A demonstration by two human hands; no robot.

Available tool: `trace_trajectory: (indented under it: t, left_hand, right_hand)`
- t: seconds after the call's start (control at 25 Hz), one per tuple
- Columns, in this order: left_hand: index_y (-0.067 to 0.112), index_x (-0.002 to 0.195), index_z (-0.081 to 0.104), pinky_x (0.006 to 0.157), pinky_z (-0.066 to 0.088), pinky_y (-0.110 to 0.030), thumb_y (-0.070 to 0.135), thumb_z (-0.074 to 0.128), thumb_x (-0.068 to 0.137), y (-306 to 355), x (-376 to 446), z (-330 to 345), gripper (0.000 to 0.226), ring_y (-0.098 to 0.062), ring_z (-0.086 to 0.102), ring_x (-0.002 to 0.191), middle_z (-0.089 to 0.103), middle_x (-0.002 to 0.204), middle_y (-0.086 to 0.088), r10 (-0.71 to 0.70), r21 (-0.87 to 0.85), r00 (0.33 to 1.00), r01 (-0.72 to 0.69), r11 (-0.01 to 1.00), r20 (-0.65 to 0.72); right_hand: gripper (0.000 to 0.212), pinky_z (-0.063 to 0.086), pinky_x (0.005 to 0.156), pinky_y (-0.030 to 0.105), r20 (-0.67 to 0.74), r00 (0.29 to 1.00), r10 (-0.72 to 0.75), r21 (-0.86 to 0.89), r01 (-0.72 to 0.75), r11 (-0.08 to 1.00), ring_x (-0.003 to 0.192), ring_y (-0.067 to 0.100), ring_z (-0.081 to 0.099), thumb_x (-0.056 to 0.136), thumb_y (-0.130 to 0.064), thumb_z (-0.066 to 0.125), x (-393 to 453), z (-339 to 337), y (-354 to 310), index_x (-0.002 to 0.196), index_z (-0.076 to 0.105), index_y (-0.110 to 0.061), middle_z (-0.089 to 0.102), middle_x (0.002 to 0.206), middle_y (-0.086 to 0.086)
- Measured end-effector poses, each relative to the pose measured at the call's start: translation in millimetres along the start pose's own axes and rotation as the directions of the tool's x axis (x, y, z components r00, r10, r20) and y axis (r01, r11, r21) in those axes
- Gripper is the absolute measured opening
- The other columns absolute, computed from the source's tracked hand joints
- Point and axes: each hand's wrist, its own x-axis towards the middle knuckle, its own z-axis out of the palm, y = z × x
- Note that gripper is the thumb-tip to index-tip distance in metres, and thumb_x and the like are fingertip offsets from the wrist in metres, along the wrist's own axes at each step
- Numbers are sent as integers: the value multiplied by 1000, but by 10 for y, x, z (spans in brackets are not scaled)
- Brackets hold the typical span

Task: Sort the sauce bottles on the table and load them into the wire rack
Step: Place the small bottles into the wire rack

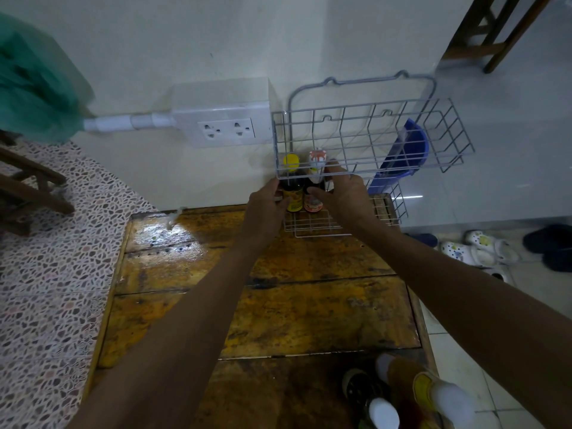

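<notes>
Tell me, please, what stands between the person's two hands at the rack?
In the head view, two upright sauce bottles: a yellow-capped dark bottle and a white-capped bottle, between left hand and right hand.

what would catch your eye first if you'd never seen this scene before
Two bare arms reach across a worn, glossy wooden table to a grey two-tier wire rack against the wall. In its lower tier stand a dark yellow-capped sauce bottle touched by the left hand and a red-and-white-capped bottle by the right hand.
</notes>
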Motion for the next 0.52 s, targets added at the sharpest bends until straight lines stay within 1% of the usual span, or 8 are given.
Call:
trace_trajectory:
  t: [0.16,0.24,0.32,0.36,0.4,0.44,0.48,0.52]
  left_hand:
    - [9,137,58,86,59,-40,19,66,100,32,19,-45,40,-33,68,110,71,123,-16,33,22,999,-34,999,14]
    - [9,138,55,80,59,-40,17,66,100,52,-13,-69,40,-35,70,104,71,122,-17,36,33,998,-38,999,55]
    - [10,142,47,70,59,-45,18,63,101,131,-51,-114,45,-36,71,92,69,122,-18,17,97,993,-28,995,120]
    - [11,146,42,66,58,-45,19,62,102,183,-77,-140,49,-36,70,89,68,123,-19,0,118,989,-17,993,148]
    - [10,148,39,66,56,-45,20,62,102,205,-119,-153,52,-36,69,91,66,126,-21,-14,125,987,-6,992,159]
    - [8,149,37,71,54,-45,22,62,102,239,-186,-177,55,-39,67,100,63,130,-22,-46,141,986,23,990,158]
    - [5,150,36,81,53,-47,26,63,102,250,-277,-203,58,-41,63,112,60,135,-23,-99,157,985,76,985,144]
    - [4,149,36,90,51,-49,31,63,101,262,-381,-249,61,-42,58,121,56,139,-23,-173,192,977,147,970,124]
  right_hand:
    - [51,57,83,42,0,1000,24,27,-24,999,108,28,64,86,-32,76,19,4,6,127,57,-11,69,116,13]
    - [43,58,73,35,32,997,65,14,-66,998,93,24,67,85,-39,76,9,-24,-24,113,63,-8,71,100,11]
    - [43,47,57,23,81,992,97,-39,-94,995,74,18,63,84,-48,74,-65,-141,-85,95,63,-9,65,81,5]
    - [47,44,57,24,97,990,100,-52,-95,994,75,18,61,84,-51,74,-121,-235,-120,99,62,-8,63,83,5]
    - [56,47,62,29,109,988,105,-56,-100,993,83,21,61,82,-53,74,-196,-347,-157,107,59,-6,65,93,9]
    - [66,52,69,35,106,988,115,-42,-111,993,91,24,62,82,-55,74,-278,-465,-180,118,56,-3,66,104,13]
    - [69,55,75,39,92,987,129,-32,-126,992,97,25,62,83,-54,73,-402,-620,-214,125,53,-3,66,111,14]
    - [64,56,78,39,78,988,131,-33,-129,991,98,24,63,85,-51,72,-534,-758,-238,125,54,-5,66,113,13]
